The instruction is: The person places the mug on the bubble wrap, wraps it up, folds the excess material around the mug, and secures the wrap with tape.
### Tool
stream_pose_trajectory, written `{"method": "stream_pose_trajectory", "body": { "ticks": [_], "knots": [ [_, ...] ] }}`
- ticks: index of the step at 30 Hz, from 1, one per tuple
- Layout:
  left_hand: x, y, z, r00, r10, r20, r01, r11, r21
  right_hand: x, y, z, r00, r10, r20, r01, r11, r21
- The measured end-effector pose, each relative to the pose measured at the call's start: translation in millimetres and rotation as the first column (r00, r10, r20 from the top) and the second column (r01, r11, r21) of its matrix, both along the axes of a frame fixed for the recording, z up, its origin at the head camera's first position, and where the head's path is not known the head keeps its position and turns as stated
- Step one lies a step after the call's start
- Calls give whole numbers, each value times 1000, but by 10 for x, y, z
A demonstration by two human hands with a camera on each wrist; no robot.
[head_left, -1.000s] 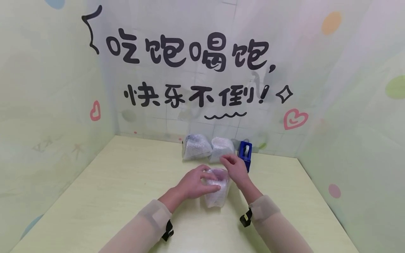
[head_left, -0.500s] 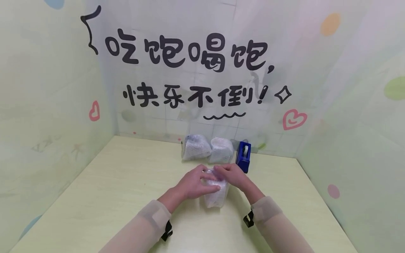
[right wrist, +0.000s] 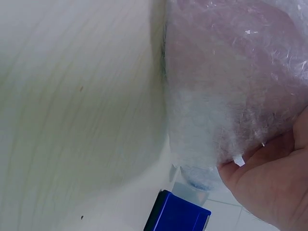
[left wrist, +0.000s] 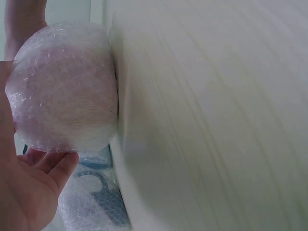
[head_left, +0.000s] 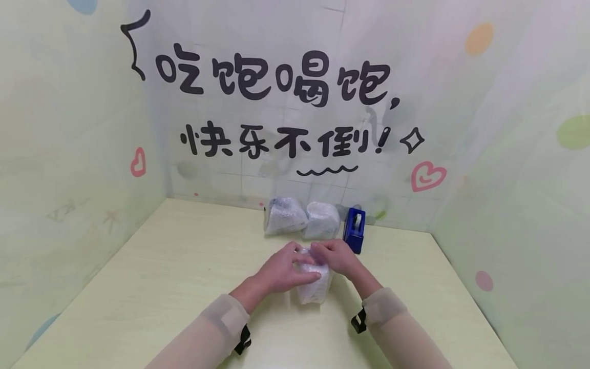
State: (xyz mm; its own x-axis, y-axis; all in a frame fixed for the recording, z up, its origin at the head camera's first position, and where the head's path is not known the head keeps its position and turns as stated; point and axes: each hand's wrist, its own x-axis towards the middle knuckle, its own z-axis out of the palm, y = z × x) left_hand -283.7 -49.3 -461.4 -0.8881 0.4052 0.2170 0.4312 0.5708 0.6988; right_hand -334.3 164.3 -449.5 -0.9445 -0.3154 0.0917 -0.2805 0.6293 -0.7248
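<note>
A bubble-wrapped bundle [head_left: 314, 288], pinkish under the clear wrap, stands on the table between both hands. My left hand [head_left: 280, 270] grips it from the left, thumb across the near side and fingers over the top. The right hand [head_left: 342, 257] holds its upper right part, thumb and forefinger at the top. In the left wrist view the bundle [left wrist: 67, 91] looks rounded, with left fingers [left wrist: 62, 168] touching its side. At the right fingertips, the right wrist view shows a small whitish scrap [right wrist: 239, 160], perhaps tape, against the wrap.
Two more bubble-wrapped bundles, one at left [head_left: 286, 218] and one at right [head_left: 322, 221], stand by the back wall. A blue tape dispenser [head_left: 354, 233] stands to their right. Printed curtains enclose the pale table [head_left: 161, 287] on three sides.
My right hand, raised near the tape dispenser a second ago, has come down and left onto the bundle's top. The left hand and the bundle have stayed in place.
</note>
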Motion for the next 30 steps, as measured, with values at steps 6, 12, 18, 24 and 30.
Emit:
{"method": "stream_pose_trajectory", "body": {
  "ticks": [6,12,18,24,30],
  "knots": [
    [34,9,-8,1000,0,21,-1,999,33,29,16,-36,999,-16,43,18,999,-47],
    [43,21,-9,999,-25,36,22,998,67,100,77,-8,993,-122,-3,121,992,-34],
    [2,-45,18,994,-89,55,82,988,129,184,224,114,976,-190,-106,179,978,-112],
    [-50,-103,-2,990,-127,59,112,972,209,520,240,289,988,-152,-40,148,986,-78],
    [-115,-117,0,985,-91,146,37,941,337,889,160,314,996,-26,88,26,1000,-6]
  ]
}}
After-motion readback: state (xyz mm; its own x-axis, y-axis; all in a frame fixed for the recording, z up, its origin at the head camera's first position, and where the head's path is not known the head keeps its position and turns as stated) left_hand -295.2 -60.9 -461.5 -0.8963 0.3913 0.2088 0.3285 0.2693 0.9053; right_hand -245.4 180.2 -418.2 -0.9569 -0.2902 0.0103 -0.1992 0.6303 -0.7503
